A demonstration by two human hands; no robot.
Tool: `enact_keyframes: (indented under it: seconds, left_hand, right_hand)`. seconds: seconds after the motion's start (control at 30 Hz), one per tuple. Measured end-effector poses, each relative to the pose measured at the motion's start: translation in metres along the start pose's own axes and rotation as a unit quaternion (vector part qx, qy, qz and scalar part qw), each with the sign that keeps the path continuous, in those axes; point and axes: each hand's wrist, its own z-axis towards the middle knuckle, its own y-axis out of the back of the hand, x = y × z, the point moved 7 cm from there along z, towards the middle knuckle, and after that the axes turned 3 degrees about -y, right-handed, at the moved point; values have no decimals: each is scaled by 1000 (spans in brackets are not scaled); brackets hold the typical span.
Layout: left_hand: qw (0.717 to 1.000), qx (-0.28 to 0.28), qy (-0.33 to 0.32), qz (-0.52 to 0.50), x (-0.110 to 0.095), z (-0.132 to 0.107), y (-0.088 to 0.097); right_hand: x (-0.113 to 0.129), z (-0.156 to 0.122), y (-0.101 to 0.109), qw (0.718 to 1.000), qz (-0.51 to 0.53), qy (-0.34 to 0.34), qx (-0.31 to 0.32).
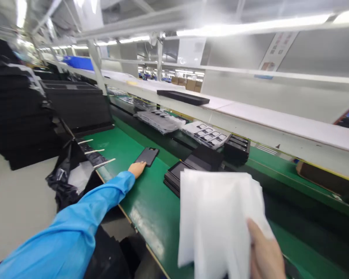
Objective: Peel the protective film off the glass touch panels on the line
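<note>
At the near end of a dark, flat, phone-shaped panel (149, 155), my left hand (137, 169) has its fingers closed on the edge. The panel lies on the green bench top (151, 209). My right hand (266, 250) grips a bunch of thin white sheets or sleeves (218, 221), thumb on the near face and the other fingers mostly hidden behind. These white pieces are blurred and hang in front of a low stack of black trays (174, 178), covering part of it.
Clear plastic trays of parts (206, 133) and a black divided box (237, 147) stand along the bench's back. Above runs a white shelf (279, 120) carrying a black tray (183, 97). At left are black bins (78, 104), tall black stacks (17, 112) and a black plastic bag (64, 186).
</note>
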Motion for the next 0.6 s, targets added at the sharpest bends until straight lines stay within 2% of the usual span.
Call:
enact_keyframes:
  seconds: [0.03, 0.1, 0.2, 0.27, 0.33, 0.4, 0.47, 0.53, 0.6]
  left_hand:
    - [1000, -8, 2, -16, 2, -10, 5]
    - [998, -23, 6, -54, 10, -30, 14]
    - [991, -48, -6, -123, 19, -64, 26]
    - [981, -63, -35, -178, 14, -89, 29]
    - [964, -71, -81, -243, -6, -116, 26]
    - [937, -74, -128, -316, -33, -142, 19]
    - [905, -101, -138, -389, -49, -160, 13]
    - [872, -151, -105, -453, -44, -171, 11]
    - [840, -199, -51, -503, -19, -180, 10]
  right_hand:
    - [-9, 0, -26, 1000, 7, -11, 5]
    - [-27, -4, -84, 996, 45, -29, 67]
    - [-55, -11, -153, 991, 55, -39, 115]
    - [-81, -18, -190, 987, 45, -52, 143]
    - [-110, -29, -224, 984, 31, -57, 168]
    - [-144, -45, -252, 982, 11, -51, 181]
    - [-179, -66, -273, 982, -19, -36, 182]
    - [-212, -89, -284, 981, -59, -13, 184]
    - [-239, -110, -289, 975, -105, 12, 196]
